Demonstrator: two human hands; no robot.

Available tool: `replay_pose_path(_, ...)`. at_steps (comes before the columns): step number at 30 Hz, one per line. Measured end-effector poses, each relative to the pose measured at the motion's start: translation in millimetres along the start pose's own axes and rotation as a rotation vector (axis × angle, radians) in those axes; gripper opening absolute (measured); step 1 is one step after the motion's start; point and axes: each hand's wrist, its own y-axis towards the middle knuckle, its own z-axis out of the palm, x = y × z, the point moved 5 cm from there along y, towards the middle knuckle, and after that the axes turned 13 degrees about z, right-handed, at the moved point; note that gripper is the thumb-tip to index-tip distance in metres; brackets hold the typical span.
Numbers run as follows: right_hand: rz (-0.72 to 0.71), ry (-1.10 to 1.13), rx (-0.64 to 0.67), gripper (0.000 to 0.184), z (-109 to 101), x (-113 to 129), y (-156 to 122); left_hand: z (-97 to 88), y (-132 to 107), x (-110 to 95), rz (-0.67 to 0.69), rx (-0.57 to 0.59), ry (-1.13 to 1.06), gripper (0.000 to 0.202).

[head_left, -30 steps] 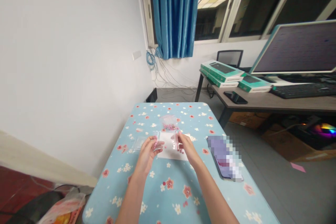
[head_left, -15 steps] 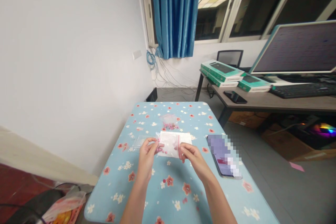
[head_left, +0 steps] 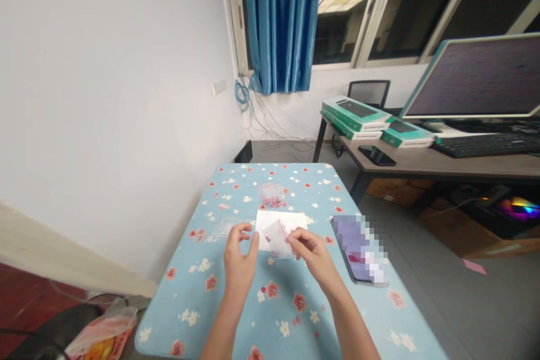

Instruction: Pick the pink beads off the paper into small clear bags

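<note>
Right now, your right hand (head_left: 310, 256) is closing its grip on the red-lined edge of a clear zip bag (head_left: 274, 239), pinching it between thumb and fingers while the bag is lying tilted across a white paper sheet (head_left: 278, 228). A few pink beads (head_left: 268, 239) appear to be sitting inside that bag. Your left hand (head_left: 239, 259) is holding nothing: its grip is standing partly open, with the fingers (head_left: 243, 230) curving just beside the sheet's left edge, though I can't tell whether they are touching it. Another clear bag (head_left: 223, 228) is lying on the blue flowered table (head_left: 181, 298) left of the sheet, and a bag of pink beads (head_left: 273, 197) is resting just beyond it. On your right, a phone with a pixelated screen (head_left: 358, 250) is lying near the table's edge. Farther off, green boxes (head_left: 356, 115) and a keyboard (head_left: 481, 146) are sitting on a second table (head_left: 442, 166).
</note>
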Motion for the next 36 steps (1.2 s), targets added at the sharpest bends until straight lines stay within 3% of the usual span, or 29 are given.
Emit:
replay_pose_path(5,-0.022,-0.095,0.075,0.026,14.3,11.2,-10.5,25.5,-12.9,-22.4,-0.019,0.459,-0.16,0.031)
replay_pose_path(13,-0.098,-0.384,0.057,0.027,20.6,25.1,-21.5,24.2,-17.9,-23.6,-0.005,0.601,-0.113,0.036)
replay_pose_path(19,-0.156,-0.623,-0.28,0.017,21.6,22.2,-26.6,23.0,-17.5,-30.1,0.096,0.604,0.1,0.039)
replay_pose_path(23,-0.18,-0.717,-0.416,0.015,21.7,19.9,-27.1,25.2,-16.6,-30.7,0.134,0.549,0.209,0.037)
replay_pose_path(26,-0.136,-0.745,-0.52,0.016,11.5,20.6,-24.8,26.6,-18.8,-30.4,0.126,0.591,0.251,0.039)
replay_pose_path(30,-0.123,-0.754,-0.477,0.016,6.6,24.9,-23.4,25.7,-22.9,-26.9,0.115,0.628,0.243,0.036)
replay_pose_path(33,-0.169,-0.734,-0.455,0.014,9.7,30.2,-27.4,23.8,-24.9,-20.7,0.17,0.549,0.187,0.012)
replay_pose_path(36,-0.206,-0.714,-0.425,0.015,14.8,34.4,-31.5,22.6,-27.6,-12.2,0.288,0.422,0.183,0.06)
